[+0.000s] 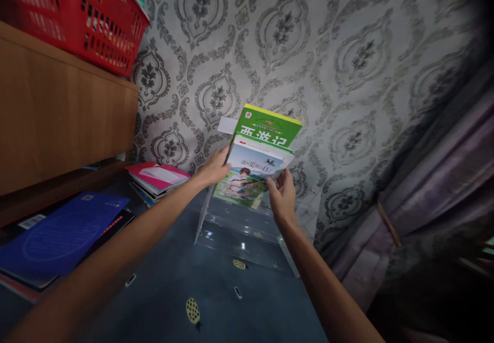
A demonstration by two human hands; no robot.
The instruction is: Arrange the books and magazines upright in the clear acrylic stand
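Observation:
A book with a light blue cover and a drawn figure (247, 173) is held between my two hands, tilted back over a clear plastic rack (243, 248). My left hand (214, 167) grips its left edge, with the thumb on the front. On the right edge my right hand (283, 195) closes with bent fingers and the thumb near the cover. Directly behind stands a taller green book (270, 124) with white characters and a yellow top edge. Whether the rear books are in my grip or resting in the rack, I cannot tell. The rack's front tiers show below the book.
Left on the dark blue tabletop (162, 281) lie a blue book (65, 230) atop others and a pile with a pink cover (158, 176). A wooden cabinet (65, 111) carries a red basket (104, 24). Patterned wallpaper (281, 29) is behind; a tied curtain (405, 204) hangs right.

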